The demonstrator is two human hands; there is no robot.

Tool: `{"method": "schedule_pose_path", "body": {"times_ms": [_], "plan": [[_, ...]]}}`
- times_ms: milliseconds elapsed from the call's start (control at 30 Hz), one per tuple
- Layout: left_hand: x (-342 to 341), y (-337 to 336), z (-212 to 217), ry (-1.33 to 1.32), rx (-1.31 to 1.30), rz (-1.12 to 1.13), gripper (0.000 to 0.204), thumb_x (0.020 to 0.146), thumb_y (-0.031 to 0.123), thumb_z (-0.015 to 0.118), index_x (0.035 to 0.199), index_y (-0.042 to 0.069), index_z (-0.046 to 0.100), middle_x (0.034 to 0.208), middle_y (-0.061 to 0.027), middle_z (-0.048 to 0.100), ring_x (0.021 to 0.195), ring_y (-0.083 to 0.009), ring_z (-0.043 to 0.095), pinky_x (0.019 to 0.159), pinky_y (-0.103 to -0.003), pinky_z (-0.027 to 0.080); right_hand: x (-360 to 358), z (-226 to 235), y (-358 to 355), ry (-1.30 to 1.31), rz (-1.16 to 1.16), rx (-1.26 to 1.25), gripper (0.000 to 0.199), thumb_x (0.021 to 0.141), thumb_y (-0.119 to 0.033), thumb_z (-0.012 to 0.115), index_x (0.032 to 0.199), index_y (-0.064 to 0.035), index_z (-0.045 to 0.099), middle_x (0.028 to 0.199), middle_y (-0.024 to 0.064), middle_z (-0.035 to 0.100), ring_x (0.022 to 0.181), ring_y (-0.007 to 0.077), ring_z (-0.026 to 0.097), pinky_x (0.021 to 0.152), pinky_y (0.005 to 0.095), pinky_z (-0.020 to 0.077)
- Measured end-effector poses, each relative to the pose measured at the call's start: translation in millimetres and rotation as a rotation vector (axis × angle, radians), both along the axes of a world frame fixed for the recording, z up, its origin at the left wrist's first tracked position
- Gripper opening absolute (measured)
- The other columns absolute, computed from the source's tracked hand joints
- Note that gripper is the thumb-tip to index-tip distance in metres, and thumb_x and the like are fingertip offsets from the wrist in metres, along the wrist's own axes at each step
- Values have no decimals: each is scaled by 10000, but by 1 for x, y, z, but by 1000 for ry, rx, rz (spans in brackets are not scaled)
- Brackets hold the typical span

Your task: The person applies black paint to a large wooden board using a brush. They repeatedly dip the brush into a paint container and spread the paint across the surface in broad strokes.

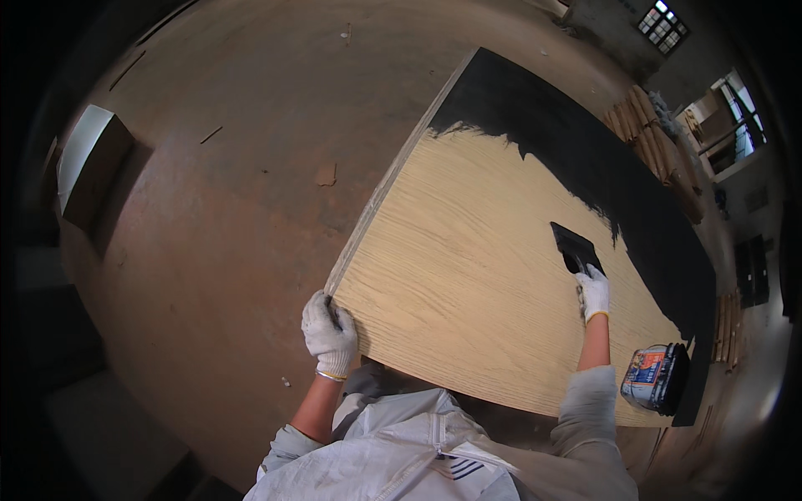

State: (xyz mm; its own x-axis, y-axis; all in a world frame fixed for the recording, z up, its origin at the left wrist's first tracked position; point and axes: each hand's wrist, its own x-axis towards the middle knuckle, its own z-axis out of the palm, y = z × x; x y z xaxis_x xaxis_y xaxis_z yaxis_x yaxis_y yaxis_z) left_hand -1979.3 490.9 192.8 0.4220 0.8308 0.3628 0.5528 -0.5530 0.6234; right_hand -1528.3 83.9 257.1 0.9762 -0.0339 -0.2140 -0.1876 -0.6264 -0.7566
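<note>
A large plywood board [468, 275] lies flat in front of me, pale wood grain near me, black paint covering its far part [576, 150]. My right hand [593, 290], in a white glove, grips a wide black brush [575, 247] whose bristles rest on the bare wood just below the painted edge. My left hand [329, 332], also gloved, holds the board's near left corner. A paint can [656, 377] with a black rim lies on the board's near right corner.
The brown floor [234, 209] spreads to the left with small wood scraps. A box-like block [92, 167] sits at far left. Stacked timber [660, 142] lies beyond the board at right, with windows behind.
</note>
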Motion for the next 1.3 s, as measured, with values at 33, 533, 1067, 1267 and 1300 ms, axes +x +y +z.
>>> {"method": "schedule_pose_path", "body": {"times_ms": [33, 533, 1067, 1267, 1300], "plan": [[11, -4, 2, -16, -21, -34, 402, 865, 101, 704, 1254, 23, 639, 1311, -196, 682, 1239, -433, 621, 1089, -538, 467, 27, -8, 2, -84, 43, -127, 647, 910, -144, 741, 1531, -41, 590, 674, 35, 622, 445, 105, 473, 413, 303, 355], [5, 0, 4, -101, -1, -34, 415, 838, 92, 686, 1249, 31, 668, 1263, -196, 709, 1178, -429, 655, 1051, -536, 493, -89, 50, 314, -37, 729, -871, 661, 1006, -219, 562, 1653, -280, 435, 1427, 238, 672, 1293, 425, 659, 1077, 516, 532], [10, -3, 2, -172, -23, -55, 360, 854, 31, 632, 1206, 5, 703, 1223, -187, 732, 1135, -405, 670, 1028, -485, 521, 45, 69, 210, -101, 622, -866, 510, 1050, -178, 472, 1549, -111, 554, 1553, 199, 585, 1431, 407, 564, 1166, 499, 485], [2, -9, -12, -117, 5, 102, 298, 953, 75, 612, 1230, 25, 708, 1215, -172, 729, 1163, -385, 650, 1025, -481, 527, -131, 81, 199, -21, 984, -838, 587, 984, -168, 525, 1555, -40, 473, 1273, 322, 716, 1210, 437, 712, 1024, 541, 559], [4, -13, -15, -142, -18, 165, 305, 964, 83, 615, 1249, 15, 698, 1234, -183, 722, 1166, -386, 651, 1026, -483, 527, -172, 86, 184, -8, 1079, -857, 657, 993, -177, 516, 1629, -63, 398, 1297, 320, 704, 1204, 453, 710, 1015, 548, 562]]}}
